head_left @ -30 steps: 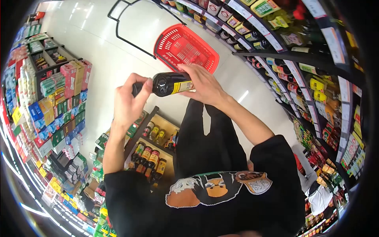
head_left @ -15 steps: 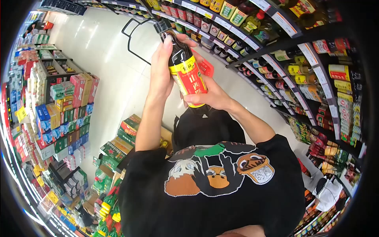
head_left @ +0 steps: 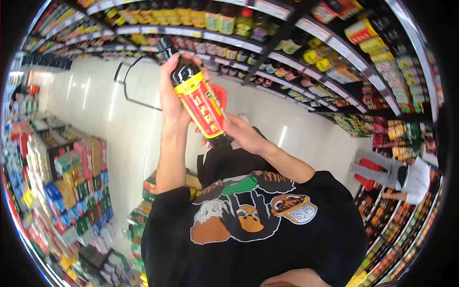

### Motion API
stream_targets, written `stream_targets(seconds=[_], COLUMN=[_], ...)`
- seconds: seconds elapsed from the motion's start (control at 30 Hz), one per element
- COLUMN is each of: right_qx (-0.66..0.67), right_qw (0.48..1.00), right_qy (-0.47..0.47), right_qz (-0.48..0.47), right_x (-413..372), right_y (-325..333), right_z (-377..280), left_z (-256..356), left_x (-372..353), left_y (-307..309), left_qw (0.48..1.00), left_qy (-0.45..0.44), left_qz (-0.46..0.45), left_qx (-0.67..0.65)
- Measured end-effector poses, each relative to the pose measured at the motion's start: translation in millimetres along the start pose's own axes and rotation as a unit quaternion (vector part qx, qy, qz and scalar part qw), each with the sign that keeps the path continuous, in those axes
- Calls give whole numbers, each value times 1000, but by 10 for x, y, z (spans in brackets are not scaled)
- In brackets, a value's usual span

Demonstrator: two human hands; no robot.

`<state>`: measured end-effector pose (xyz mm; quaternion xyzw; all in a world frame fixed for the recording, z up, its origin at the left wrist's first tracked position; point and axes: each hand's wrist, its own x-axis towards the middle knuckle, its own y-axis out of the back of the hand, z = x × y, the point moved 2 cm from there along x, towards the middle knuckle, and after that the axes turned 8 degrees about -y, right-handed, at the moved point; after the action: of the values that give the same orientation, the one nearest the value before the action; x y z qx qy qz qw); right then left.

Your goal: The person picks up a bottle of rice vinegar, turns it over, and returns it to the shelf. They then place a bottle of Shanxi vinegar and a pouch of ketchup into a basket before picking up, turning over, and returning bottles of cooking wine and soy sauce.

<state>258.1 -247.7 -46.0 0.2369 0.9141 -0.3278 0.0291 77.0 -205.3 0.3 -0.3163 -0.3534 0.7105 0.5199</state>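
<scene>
A dark sauce bottle (head_left: 203, 103) with a black cap and a red and yellow label is held at a tilt in front of my chest, its cap toward the upper left. My left hand (head_left: 173, 98) is wrapped around its neck and upper side, fingers partly hidden behind the glass. Near the base, my right hand (head_left: 243, 135) grips the lower end, with some fingers out of sight underneath. Part of a red plastic basket (head_left: 219, 97) shows behind the bottle, and a black tube handle (head_left: 125, 86) sticks out to the left.
Shelves of bottled sauces (head_left: 229, 36) curve across the top and right. Stacked drink cartons (head_left: 79, 186) stand on the left, with more boxes (head_left: 149, 186) beside my left arm. A person in a white top (head_left: 417, 181) is bent by the right-hand shelves. Pale floor (head_left: 95, 95) lies between.
The bottle has turned in my hands, so a different part of its label faces me. The view has swung, bringing bottle and hands further left and the other person more fully into sight.
</scene>
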Motion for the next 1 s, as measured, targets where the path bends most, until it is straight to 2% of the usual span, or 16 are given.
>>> stream_targets(seconds=[0.07, 0.1, 0.17, 0.27, 0.33, 0.4, 0.47, 0.53, 0.6, 0.7, 0.73, 0.83, 0.9, 0.93, 1.0], right_qx=[-130, -133, -171, -227, -222, -285, -264, -318, -300, -274, -267, -280, -326, -325, -376], right_qw=[985, 983, 980, 965, 960, 936, 936, 889, 884, 890, 890, 880, 860, 861, 830], right_qy=[-14, -4, 35, 55, 91, 101, 116, 185, 201, 206, 207, 210, 177, 179, 177], right_qz=[112, 127, 96, 118, 146, 182, 201, 273, 296, 301, 307, 321, 350, 349, 372], right_x=[-179, -276, -457, -787, -1021, -1255, -1382, -1501, -1604, -1753, -1788, -1843, -1892, -1897, -1885], right_y=[104, 185, 307, 526, 708, 898, 1059, 1228, 1474, 1673, 1739, 1954, 2050, 2064, 2096], right_z=[-54, -124, -284, -534, -660, -851, -1007, -1158, -1222, -1401, -1437, -1525, -1601, -1649, -1736], left_z=[-124, -193, -331, -647, -921, -1209, -1537, -1811, -2043, -2280, -2319, -2294, -2214, -2175, -2104], left_x=[26, 33, 8, 78, 151, 228, 351, 441, 585, 776, 883, 1007, 1102, 1120, 1166], left_y=[-162, -273, -572, -956, -1223, -1512, -1744, -2051, -2258, -2458, -2487, -2583, -2636, -2694, -2811], left_qw=[999, 996, 989, 970, 967, 958, 950, 943, 937, 933, 902, 882, 748, 751, 736], left_qy=[5, 2, -21, -43, -32, -25, -6, 19, 11, 13, -64, -108, -271, -287, -263], left_qz=[-45, -80, -126, -199, -222, -234, -256, -271, -294, -274, -308, -287, -250, -235, -253], left_qx=[24, 42, 67, 130, 125, 164, 180, 193, 187, 232, 295, 358, 552, 546, 571])
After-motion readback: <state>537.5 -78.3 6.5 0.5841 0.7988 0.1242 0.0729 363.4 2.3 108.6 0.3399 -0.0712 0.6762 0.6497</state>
